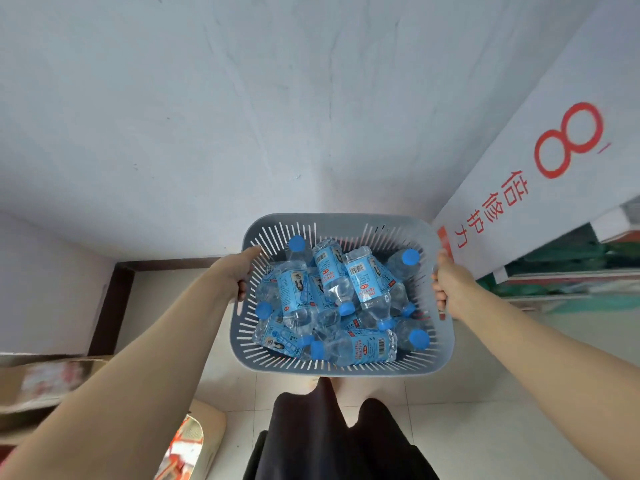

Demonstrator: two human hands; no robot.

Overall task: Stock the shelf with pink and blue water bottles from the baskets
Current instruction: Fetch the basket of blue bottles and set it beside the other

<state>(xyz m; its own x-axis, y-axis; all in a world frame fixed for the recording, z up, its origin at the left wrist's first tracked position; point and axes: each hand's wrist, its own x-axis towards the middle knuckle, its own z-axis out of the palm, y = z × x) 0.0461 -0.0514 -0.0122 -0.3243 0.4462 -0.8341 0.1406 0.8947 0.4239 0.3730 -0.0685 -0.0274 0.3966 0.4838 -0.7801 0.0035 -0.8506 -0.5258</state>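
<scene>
Carrying stage, with nothing shelved as far as this view showed. Left hand point(242, 277) gripped the left rim of the grey slotted basket point(346, 220), fingers curled round the edge. Right hand point(446, 282) gripped the right rim the same way. The basket was held in the air in front of the body, above the tiled floor point(467, 410) and touching nothing but the hands. Inside lay a loose pile of blue water bottles point(367, 275) with blue caps and blue labels, crossed over one another, a few caps pointing up at the corners. No pink bottles and no second basket were in sight. A white panel point(519, 188) with a red 8 and red characters stood just to the right, probably the shelf's end. Blurred shelf boards point(571, 271) with green goods showed behind it. A plain wall point(242, 98) was ahead, cardboard boxes point(52, 379) low on the left. Judged progress: early, since the basket looked full-ish and the blue bottles were all yet to be placed. Pink status was unknown. Next probably needs the basket set down by the shelf to free a hand.
</scene>
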